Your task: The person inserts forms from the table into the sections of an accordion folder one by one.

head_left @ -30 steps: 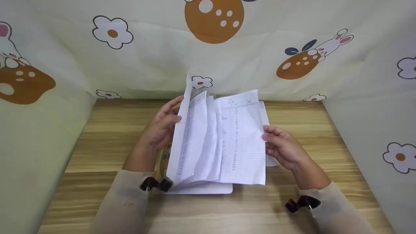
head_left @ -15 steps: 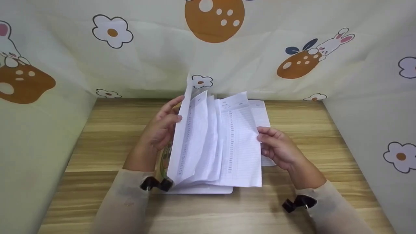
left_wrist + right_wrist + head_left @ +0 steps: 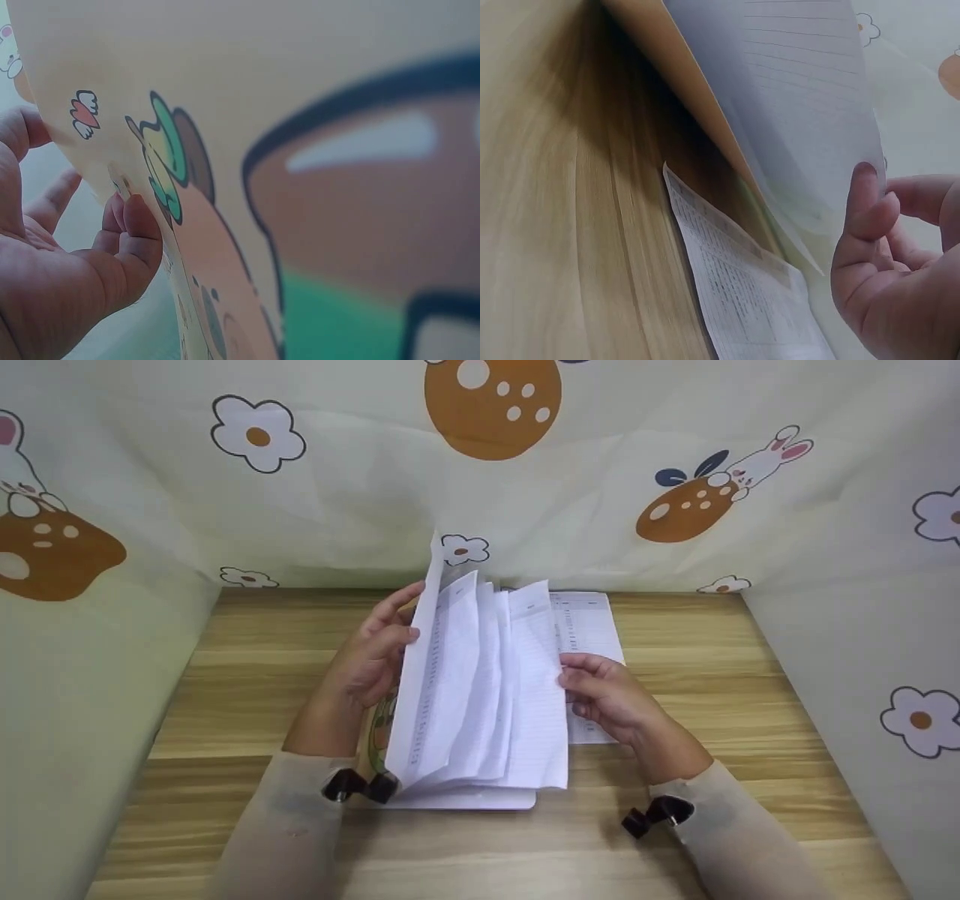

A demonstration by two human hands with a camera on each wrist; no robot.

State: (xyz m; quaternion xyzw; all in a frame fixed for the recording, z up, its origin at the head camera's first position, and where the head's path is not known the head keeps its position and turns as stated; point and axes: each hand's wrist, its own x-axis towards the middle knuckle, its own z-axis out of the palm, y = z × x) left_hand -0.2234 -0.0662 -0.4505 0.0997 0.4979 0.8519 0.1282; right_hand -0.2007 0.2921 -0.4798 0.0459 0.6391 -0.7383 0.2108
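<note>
A notebook stands partly open in the head view, its printed pages fanned between the hands. My left hand grips its raised left side, thumb on the front edge. In the left wrist view, the cover shows cartoon animal drawings beside the fingers. My right hand pinches the right edge of a lined page between thumb and fingers. The right wrist view shows this page held up off the table. A printed sheet lies on the table behind the right hand, its left part hidden.
The wooden table runs back to a cloth backdrop printed with flowers and rabbits. Similar cloth walls rise at left and right. A white, rounded corner pokes out below the pages.
My right hand has moved left, drawing the page's edge with it. More of the printed sheet behind now shows. The left hand has stayed in place.
</note>
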